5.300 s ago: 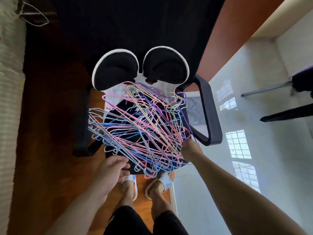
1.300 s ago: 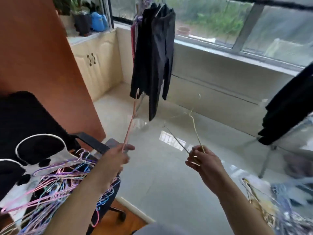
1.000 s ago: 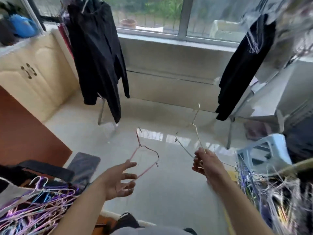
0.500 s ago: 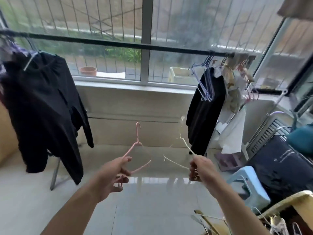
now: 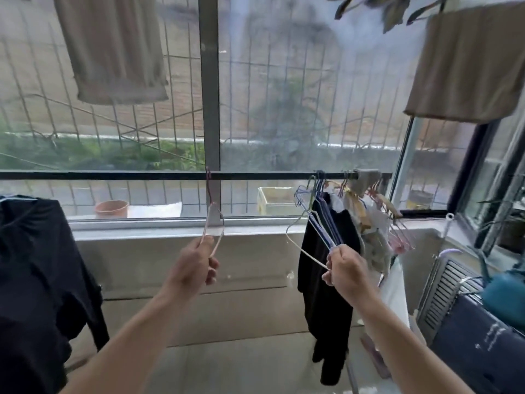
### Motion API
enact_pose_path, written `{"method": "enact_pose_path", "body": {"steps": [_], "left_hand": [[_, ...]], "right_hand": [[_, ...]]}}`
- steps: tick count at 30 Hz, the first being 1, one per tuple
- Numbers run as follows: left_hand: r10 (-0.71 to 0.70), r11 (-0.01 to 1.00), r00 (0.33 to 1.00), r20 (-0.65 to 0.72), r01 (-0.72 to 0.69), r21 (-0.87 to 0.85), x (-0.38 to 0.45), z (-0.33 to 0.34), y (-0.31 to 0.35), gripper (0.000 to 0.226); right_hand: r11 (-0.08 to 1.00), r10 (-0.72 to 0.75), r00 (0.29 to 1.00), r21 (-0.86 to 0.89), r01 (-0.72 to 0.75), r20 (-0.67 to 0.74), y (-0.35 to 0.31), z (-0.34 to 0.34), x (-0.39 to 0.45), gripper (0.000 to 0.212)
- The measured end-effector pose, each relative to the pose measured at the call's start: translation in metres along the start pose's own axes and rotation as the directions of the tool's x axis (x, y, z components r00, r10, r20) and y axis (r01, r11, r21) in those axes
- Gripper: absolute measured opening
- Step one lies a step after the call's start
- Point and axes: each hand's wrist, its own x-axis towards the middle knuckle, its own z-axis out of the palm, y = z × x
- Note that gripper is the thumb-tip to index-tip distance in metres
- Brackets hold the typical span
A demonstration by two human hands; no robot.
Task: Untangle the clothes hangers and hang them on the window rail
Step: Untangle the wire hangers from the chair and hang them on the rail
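Observation:
A black window rail [image 5: 113, 175] runs level across the window. My left hand [image 5: 196, 265] grips the bottom of a pink wire hanger [image 5: 213, 220], whose hook reaches up to the rail near the window post. My right hand [image 5: 345, 267] grips a pale yellow wire hanger [image 5: 295, 243], held up beside several blue hangers [image 5: 321, 220] on the rail's right part; its hook is lost among them. Pink hangers [image 5: 399, 237] hang further right.
A black garment [image 5: 326, 302] hangs under the blue hangers, another black garment [image 5: 37, 280] at the left. Beige cloths [image 5: 113, 46] hang above. A terracotta pot [image 5: 111, 208] sits on the sill outside. A dark case [image 5: 477, 351] and vent grille stand at the right.
Both hands have risen toward the rail with their hangers. The pink hanger's hook now reaches the rail; the yellow hanger has moved right, up against the blue hangers.

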Motion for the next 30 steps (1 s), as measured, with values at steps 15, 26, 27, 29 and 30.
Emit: {"method": "enact_pose_path", "body": {"steps": [15,26,27,29,30], "left_hand": [[0.011,0.996,0.985,-0.172,-0.026,-0.083,0.082,0.103,-0.008,0.024],[0.026,0.996,0.991,-0.134,-0.037,-0.078,0.103,0.127,-0.015,0.023],[0.032,0.996,0.992,-0.123,-0.041,-0.075,0.103,0.13,-0.016,0.023],[0.043,0.996,0.995,-0.089,-0.05,-0.068,0.105,0.136,-0.022,0.023],[0.047,0.997,0.996,-0.069,-0.051,-0.064,0.105,0.141,-0.025,0.023]], "right_hand": [[0.86,-0.181,0.975,-0.461,0.22,0.128,0.016,0.024,0.165,0.018],[0.882,-0.105,0.989,-0.45,0.141,0.104,0.055,0.032,0.16,0.014],[0.872,-0.121,0.987,-0.464,0.157,0.108,0.057,0.029,0.161,0.014],[0.861,-0.142,0.982,-0.474,0.183,0.12,0.058,0.021,0.162,0.019],[0.872,-0.135,0.986,-0.46,0.166,0.1,0.059,0.018,0.163,0.02]]}}
